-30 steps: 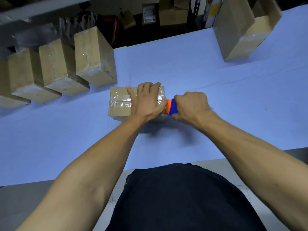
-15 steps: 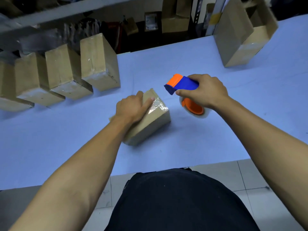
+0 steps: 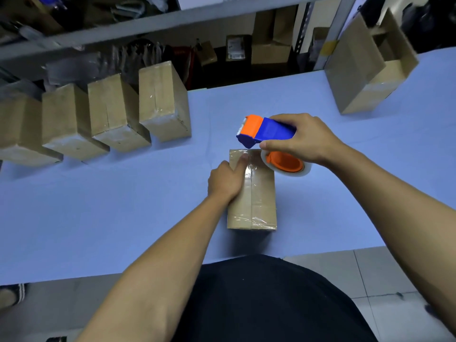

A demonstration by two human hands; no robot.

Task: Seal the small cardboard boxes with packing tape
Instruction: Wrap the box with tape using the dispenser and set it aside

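Observation:
A small cardboard box (image 3: 259, 198) lies on the blue table (image 3: 98, 206), its long side pointing away from me, with clear tape along its centre seam and over both ends. My left hand (image 3: 227, 181) grips the box's left side near the far end, thumb on top. My right hand (image 3: 298, 139) holds a blue and orange tape dispenser (image 3: 266, 130) in the air above the box's far right corner; its clear tape roll (image 3: 286, 164) hangs just over that corner.
Several taped boxes (image 3: 162, 102) stand in a row at the back left. An open, larger cardboard box (image 3: 367, 67) sits at the back right. Shelves with packages run behind the table. The table's near edge is by my waist.
The box has been turned from crosswise to lengthwise under my left hand. My right hand lifted the dispenser off the box's end and now holds it above the far corner.

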